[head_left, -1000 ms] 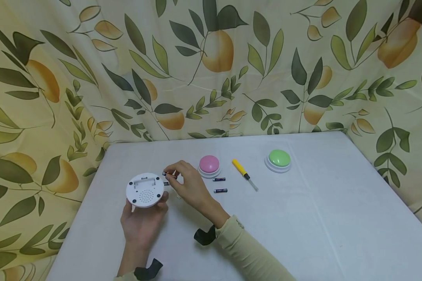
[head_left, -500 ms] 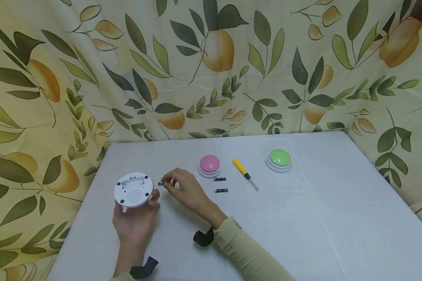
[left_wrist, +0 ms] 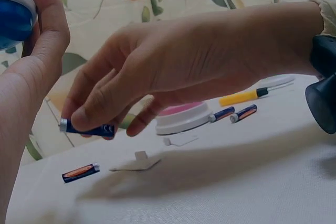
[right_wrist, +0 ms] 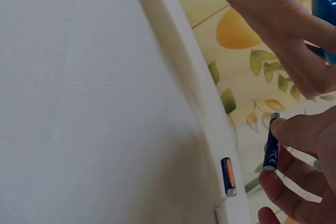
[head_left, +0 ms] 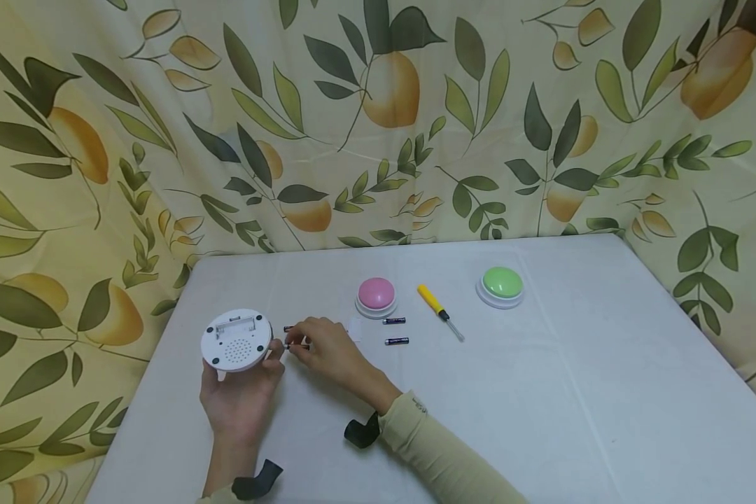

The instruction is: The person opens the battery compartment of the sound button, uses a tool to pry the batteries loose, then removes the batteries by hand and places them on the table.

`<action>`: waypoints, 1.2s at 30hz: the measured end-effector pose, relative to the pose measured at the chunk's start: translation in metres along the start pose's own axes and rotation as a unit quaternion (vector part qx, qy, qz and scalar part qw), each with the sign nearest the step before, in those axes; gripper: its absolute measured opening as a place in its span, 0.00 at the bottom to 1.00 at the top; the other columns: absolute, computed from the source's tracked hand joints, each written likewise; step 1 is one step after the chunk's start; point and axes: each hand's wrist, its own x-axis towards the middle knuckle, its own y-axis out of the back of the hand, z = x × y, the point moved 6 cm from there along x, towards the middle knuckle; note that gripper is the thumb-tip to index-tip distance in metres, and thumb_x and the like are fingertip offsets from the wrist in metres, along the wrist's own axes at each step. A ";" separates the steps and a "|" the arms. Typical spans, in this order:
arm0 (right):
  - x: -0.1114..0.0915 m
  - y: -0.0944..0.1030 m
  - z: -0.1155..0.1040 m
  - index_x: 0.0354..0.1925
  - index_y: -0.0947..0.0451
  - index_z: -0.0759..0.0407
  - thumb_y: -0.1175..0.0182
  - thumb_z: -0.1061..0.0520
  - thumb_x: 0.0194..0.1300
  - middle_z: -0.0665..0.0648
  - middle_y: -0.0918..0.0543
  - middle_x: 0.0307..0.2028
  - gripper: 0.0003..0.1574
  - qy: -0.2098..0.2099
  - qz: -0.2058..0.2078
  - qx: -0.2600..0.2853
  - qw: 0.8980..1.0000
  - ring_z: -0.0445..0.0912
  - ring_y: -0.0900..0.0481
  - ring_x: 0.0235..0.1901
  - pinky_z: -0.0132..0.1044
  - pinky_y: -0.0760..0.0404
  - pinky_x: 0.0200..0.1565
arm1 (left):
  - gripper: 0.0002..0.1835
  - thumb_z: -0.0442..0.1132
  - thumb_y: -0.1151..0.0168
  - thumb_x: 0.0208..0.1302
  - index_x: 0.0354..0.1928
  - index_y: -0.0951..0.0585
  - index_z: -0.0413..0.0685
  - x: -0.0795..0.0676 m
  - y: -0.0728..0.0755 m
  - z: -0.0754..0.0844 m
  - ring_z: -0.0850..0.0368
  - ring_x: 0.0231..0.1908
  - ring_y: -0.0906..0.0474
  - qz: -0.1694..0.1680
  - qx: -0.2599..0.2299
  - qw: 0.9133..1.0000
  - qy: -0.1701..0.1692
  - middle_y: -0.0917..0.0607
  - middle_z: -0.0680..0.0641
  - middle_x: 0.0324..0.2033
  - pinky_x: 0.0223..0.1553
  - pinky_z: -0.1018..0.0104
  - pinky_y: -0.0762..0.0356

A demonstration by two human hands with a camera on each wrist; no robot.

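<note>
My left hand (head_left: 242,402) grips a round white push-button light (head_left: 234,341), its underside turned up. That face has a battery compartment, small speaker holes and dark feet; its blue dome (left_wrist: 14,24) points down in the left wrist view. My right hand (head_left: 330,353) pinches a small dark-blue battery (right_wrist: 272,142) between thumb and fingers, above the table and just right of the light. A second battery (left_wrist: 80,172), blue and orange, lies on the table below. Nearby on the cloth lies a small white cover (left_wrist: 137,163), partly behind my right hand in the head view.
Farther back stand a pink push button (head_left: 376,294) and a green one (head_left: 502,283) on white bases. Two more batteries (head_left: 394,321) lie before the pink one. A yellow-handled screwdriver (head_left: 439,312) lies between the buttons. Patterned curtain (head_left: 390,175) hangs behind the white table (head_left: 542,392).
My left hand has carried the light a little to the left. My right hand has come nearer the table's front with its battery, and the loose battery and white cover show beside it.
</note>
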 end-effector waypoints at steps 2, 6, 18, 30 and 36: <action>0.000 -0.003 0.001 0.50 0.14 0.48 0.34 0.53 0.72 0.47 0.11 0.43 0.09 -0.002 -0.006 -0.012 1.000 0.42 0.18 0.45 0.33 0.25 0.45 | 0.33 0.47 0.42 0.74 0.77 0.40 0.64 0.000 0.000 0.000 0.30 0.64 0.31 -0.004 -0.001 1.000 0.002 0.33 0.35 0.71 0.60 0.50 0.26; 0.001 -0.006 0.002 0.48 0.13 0.47 0.34 0.52 0.72 0.46 0.11 0.42 0.08 -0.001 -0.010 -0.027 1.000 0.41 0.18 0.44 0.34 0.25 0.44 | 0.32 0.48 0.43 0.75 0.77 0.40 0.64 0.000 0.000 -0.001 0.30 0.64 0.31 -0.009 0.001 1.000 0.004 0.33 0.35 0.71 0.60 0.50 0.26; -0.003 -0.015 0.005 0.47 0.13 0.45 0.33 0.52 0.71 0.42 0.12 0.40 0.07 -0.004 -0.027 -0.067 0.997 0.40 0.19 0.44 0.35 0.28 0.44 | 0.33 0.49 0.43 0.75 0.78 0.41 0.63 0.001 -0.001 -0.003 0.32 0.63 0.32 -0.015 -0.005 1.000 0.009 0.34 0.35 0.71 0.60 0.50 0.26; -0.007 -0.020 0.003 0.45 0.14 0.45 0.33 0.52 0.71 0.43 0.14 0.38 0.06 0.011 -0.022 -0.114 0.993 0.41 0.22 0.41 0.36 0.30 0.47 | 0.33 0.49 0.44 0.76 0.78 0.42 0.64 0.001 -0.002 -0.004 0.33 0.63 0.33 -0.015 -0.006 1.000 0.012 0.34 0.36 0.71 0.60 0.50 0.26; -0.009 -0.020 0.001 0.45 0.14 0.46 0.34 0.52 0.72 0.44 0.14 0.39 0.05 0.014 -0.021 -0.129 0.991 0.42 0.22 0.42 0.39 0.28 0.50 | 0.33 0.49 0.44 0.76 0.78 0.42 0.65 0.001 -0.002 -0.004 0.33 0.62 0.32 -0.012 -0.002 1.000 0.011 0.34 0.36 0.70 0.59 0.50 0.25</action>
